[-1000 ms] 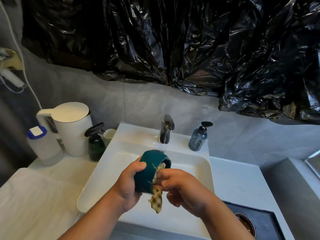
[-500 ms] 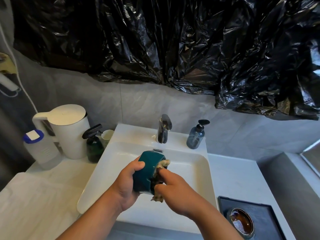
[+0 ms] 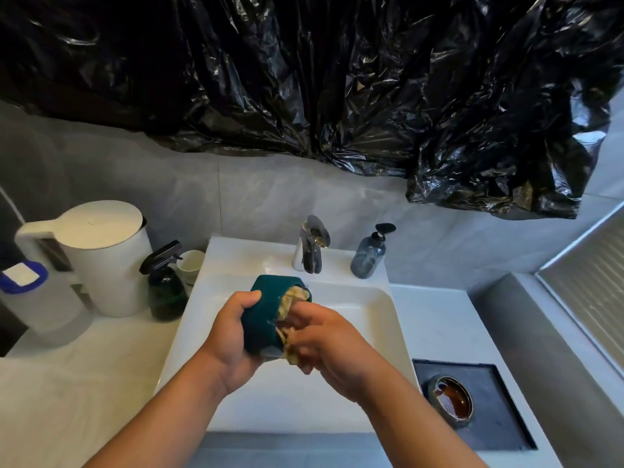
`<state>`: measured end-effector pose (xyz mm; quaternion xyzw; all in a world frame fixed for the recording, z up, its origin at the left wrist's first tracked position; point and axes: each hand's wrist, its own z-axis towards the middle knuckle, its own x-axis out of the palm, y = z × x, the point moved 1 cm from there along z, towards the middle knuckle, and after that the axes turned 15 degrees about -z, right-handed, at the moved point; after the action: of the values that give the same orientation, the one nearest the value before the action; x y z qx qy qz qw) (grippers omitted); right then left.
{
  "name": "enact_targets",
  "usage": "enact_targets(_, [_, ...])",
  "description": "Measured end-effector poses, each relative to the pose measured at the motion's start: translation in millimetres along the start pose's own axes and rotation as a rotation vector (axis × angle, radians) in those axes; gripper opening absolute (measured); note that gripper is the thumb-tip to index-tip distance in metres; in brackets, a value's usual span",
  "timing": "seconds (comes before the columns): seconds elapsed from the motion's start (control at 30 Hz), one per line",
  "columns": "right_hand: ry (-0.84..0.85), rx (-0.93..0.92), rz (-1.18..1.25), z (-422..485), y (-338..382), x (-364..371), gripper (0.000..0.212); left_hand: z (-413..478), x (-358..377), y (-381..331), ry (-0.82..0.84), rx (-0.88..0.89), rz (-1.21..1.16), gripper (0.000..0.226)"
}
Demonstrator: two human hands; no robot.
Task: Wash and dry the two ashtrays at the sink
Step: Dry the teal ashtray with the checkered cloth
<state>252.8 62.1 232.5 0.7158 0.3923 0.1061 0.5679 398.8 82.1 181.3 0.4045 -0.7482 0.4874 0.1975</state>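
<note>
Gripping the teal ashtray (image 3: 266, 309) by its outer wall, the left hand (image 3: 233, 336) has its thumb over the top and its fingers curled underneath. The ashtray is tipped on its side above the white sink (image 3: 371, 319), mouth facing right. The right hand (image 3: 334, 346) pinches a yellowish cloth (image 3: 292, 298) and presses it into the opening; the fingers are motion-blurred, so the exact pinch is unclear.

Handling guess: the ashtray looks like thick glazed ceramic, so rigid, fairly heavy, slick if wet, and it would chip if dropped on the basin. A wrap around the wall is the safest hold (not the rim edge). The cloth is soft, limp and crumpled, and bunches easily.

The second ashtray (image 3: 454, 401) is round, with a glossy brown glaze inside and a rough dark outside. It sits on a flat matte dark tray (image 3: 499, 410) on the counter right of the sink, well apart from both hands. The chrome faucet (image 3: 312, 244) shows no water running. A smoky blue pump bottle (image 3: 368, 256) stands just beside it.
</note>
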Motion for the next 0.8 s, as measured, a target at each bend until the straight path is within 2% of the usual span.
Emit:
enact_targets(0.03, [-0.025, -0.002, -0.047, 1.2, 1.7, 4.7, 0.037, 1.7, -2.4, -2.6, 0.005, -0.022, -0.023, 0.047])
enact_targets(0.1, [-0.081, -0.008, -0.251, 2.2, 7.1, 13.1, 0.032, 6.0, -7.1, -6.0, 0.019, -0.055, -0.056, 0.047])
enact_targets(0.23, [-0.207, -0.032, -0.909, 3.6, 16.4, 22.4, 0.018, 10.4, -8.5, -7.9, 0.044, -0.087, -0.032, 0.043])
enact_targets(0.3, [-0.238, -0.028, -1.138, 4.2, 19.1, 25.5, 0.026, 11.2, -7.6, -8.3, 0.044, -0.095, -0.005, 0.042])
enact_targets(0.43, [-0.271, -0.027, -1.266, 6.7, 21.5, 26.6, 0.034, 13.9, -8.6, -10.4, 0.044, -0.106, 0.040, 0.040])
enact_targets(0.53, [-0.201, -0.023, -1.275, 8.4, 21.5, 20.4, 0.033, 15.8, -11.2, -13.8, 0.028, -0.105, 0.080, 0.040])
enact_targets(0.63, [-0.161, -0.137, -1.233, 3.7, 18.2, 14.6, 0.024, 15.5, -16.3, -16.7, 0.024, -0.115, 0.062, 0.043])
enact_targets(0.73, [-0.206, -0.281, -1.207, -3.9, 9.1, 10.7, 0.039, 14.1, -21.4, -19.3, 0.031, -0.131, 0.026, 0.044])
enact_targets(0.8, [-0.203, -0.406, -1.274, -4.5, 2.5, 8.6, 0.048, 12.7, -23.7, -20.4, 0.041, -0.142, 0.021, 0.046])
